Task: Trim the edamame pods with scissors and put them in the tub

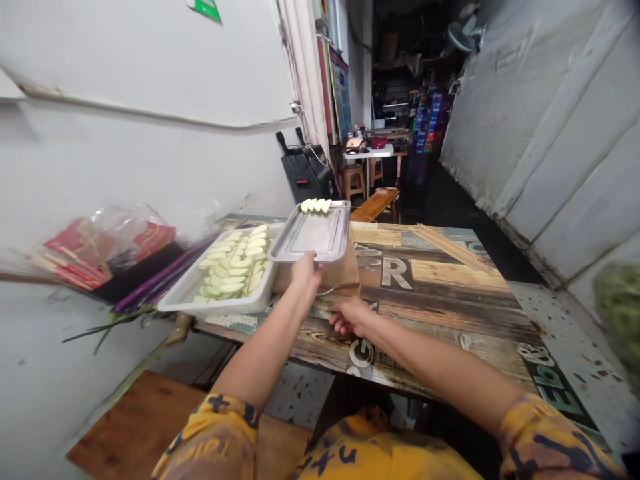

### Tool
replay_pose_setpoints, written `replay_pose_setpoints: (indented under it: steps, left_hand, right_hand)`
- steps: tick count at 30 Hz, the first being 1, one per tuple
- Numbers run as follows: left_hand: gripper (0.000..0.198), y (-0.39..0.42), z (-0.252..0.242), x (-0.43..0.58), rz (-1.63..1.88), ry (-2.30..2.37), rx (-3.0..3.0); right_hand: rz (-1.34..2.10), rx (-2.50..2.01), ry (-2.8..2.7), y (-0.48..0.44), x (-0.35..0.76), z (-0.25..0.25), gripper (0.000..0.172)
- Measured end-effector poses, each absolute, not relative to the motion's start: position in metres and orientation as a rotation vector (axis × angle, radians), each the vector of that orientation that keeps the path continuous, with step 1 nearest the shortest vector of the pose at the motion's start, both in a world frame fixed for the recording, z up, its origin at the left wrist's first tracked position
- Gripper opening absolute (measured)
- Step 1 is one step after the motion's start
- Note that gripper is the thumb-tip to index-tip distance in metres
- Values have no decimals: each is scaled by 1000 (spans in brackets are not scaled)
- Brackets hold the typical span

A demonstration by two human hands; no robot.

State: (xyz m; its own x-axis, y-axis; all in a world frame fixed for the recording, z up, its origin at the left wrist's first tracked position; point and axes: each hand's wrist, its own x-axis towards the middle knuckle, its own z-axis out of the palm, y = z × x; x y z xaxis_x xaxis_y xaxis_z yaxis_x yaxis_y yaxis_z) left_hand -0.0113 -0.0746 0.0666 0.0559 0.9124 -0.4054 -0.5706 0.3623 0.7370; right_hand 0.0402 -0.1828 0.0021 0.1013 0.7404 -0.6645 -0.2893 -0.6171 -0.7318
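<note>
Metal tray (313, 235) extends forward, near rim in the left hand (305, 269).

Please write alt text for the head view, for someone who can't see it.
A person's left hand grips the near edge of a metal tray holding a row of pale green slices. The right hand is low over a wood-patterned table, with a white tub of more slices left of the tray and thin sticks to the right.

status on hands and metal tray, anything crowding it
Left hand grips metal tray, near edge. Right hand loosely curled, nothing visible in it. Skewered slices at tray's far edge. White tub close on its left.
</note>
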Motion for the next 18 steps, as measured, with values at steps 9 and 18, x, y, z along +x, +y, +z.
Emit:
replay_pose_setpoints:
  steps: [9, 18]
  left_hand:
    - [13, -78, 40, 27, 1249, 998, 243]
    - [11, -66, 29, 5, 1265, 1063, 187]
  right_hand:
    - [1493, -1480, -683, -255, 52, 10, 8]
    - [1469, -1414, -1166, -348, 41, 40, 14]
